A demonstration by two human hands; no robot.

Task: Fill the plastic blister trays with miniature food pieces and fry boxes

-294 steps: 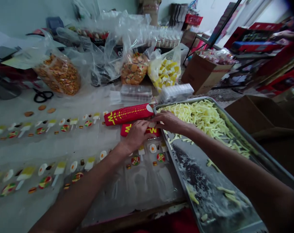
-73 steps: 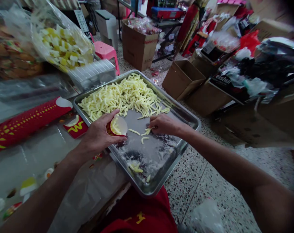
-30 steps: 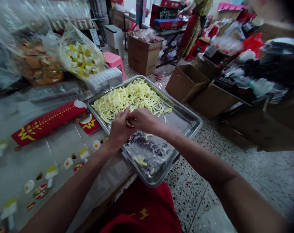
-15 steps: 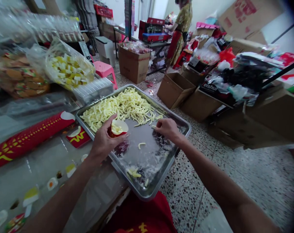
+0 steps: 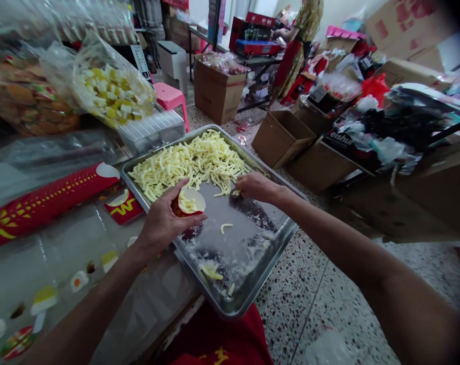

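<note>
My left hand (image 5: 165, 218) is wrapped round a small red carton (image 5: 191, 212) with a pale inner back, and several pale fry-shaped pieces sit inside it. Beneath both hands lies a metal tray (image 5: 248, 304) dusted with white powder. A heap of pale yellow fry-shaped pieces (image 5: 187, 162) fills its far side. At the heap's right edge, my right hand (image 5: 254, 186) has its fingers closed on a few of these pieces (image 5: 236, 192). One bent piece (image 5: 225, 228) lies alone mid-tray, and a few broken bits (image 5: 211, 272) rest in the near corner.
A long stack of nested red cartons (image 5: 50, 205) and a flat red carton (image 5: 124, 207) lie left of the tray. Behind them are a bag of yellow-and-white pieces (image 5: 111, 96) and a pink stool (image 5: 172, 96). Cardboard boxes (image 5: 283, 137) stand beyond; a person (image 5: 300, 45) stands at the back.
My right hand has moved a little left and up, to the heap's edge, with its fingers closed on pieces. My left hand still holds the carton. The whole view has shifted slightly.
</note>
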